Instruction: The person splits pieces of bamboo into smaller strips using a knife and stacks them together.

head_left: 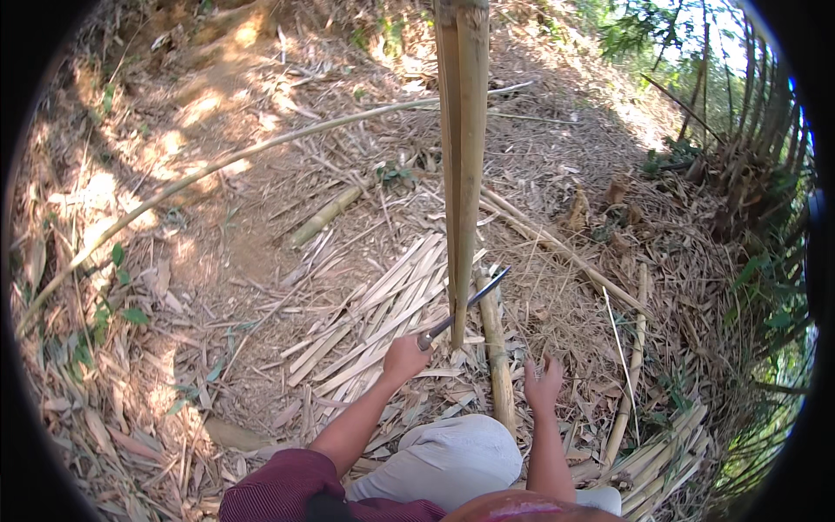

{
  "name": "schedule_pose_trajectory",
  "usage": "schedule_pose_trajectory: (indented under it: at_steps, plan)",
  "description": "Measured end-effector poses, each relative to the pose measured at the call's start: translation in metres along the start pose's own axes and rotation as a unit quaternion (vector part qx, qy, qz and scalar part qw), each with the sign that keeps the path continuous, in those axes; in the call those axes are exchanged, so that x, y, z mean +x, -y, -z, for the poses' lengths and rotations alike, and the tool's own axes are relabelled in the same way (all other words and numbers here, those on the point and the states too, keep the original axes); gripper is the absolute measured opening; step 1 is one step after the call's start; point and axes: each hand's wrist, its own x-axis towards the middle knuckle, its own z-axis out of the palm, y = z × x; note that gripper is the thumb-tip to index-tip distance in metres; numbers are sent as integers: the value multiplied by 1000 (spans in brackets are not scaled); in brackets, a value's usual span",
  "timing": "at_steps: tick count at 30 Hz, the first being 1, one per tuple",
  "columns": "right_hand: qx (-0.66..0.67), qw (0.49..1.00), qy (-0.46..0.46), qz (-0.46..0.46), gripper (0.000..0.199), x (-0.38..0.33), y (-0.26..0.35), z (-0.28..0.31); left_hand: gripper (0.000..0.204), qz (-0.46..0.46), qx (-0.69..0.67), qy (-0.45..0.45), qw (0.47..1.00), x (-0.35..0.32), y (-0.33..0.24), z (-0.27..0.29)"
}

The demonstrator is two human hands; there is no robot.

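Observation:
My left hand (405,358) grips the handle of a long knife (470,304) whose blade runs up to the right, behind an upright split bamboo pole (462,157). The pole stands on the ground in front of me, its foot near a round bamboo piece (496,348) lying on the litter. My right hand (544,385) hangs open with fingers spread, just right of that lying piece and touching nothing. My knee in light trousers (448,457) shows at the bottom.
A pile of split bamboo slats (374,317) lies left of the pole. More slats (661,452) lie at the lower right. A thin curved bamboo stem (200,178) arches across the dry leaf litter. A bamboo clump (757,148) stands at the right.

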Motion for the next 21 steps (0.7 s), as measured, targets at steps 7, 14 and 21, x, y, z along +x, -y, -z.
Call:
schedule_pose_trajectory:
  at_steps: [7, 14, 21]
  plan:
    - [187, 966, -35, 175, 59, 83, 165, 156, 32, -13, 54, 88, 995, -39, -31, -104]
    - [330, 937, -76, 90, 56, 75, 147, 158, 34, -55, 121, 72, 989, -66, 23, -160]
    - [347, 930, -104, 62, 39, 71, 151, 148, 41, -75, 88, 84, 990, -71, 40, -172]
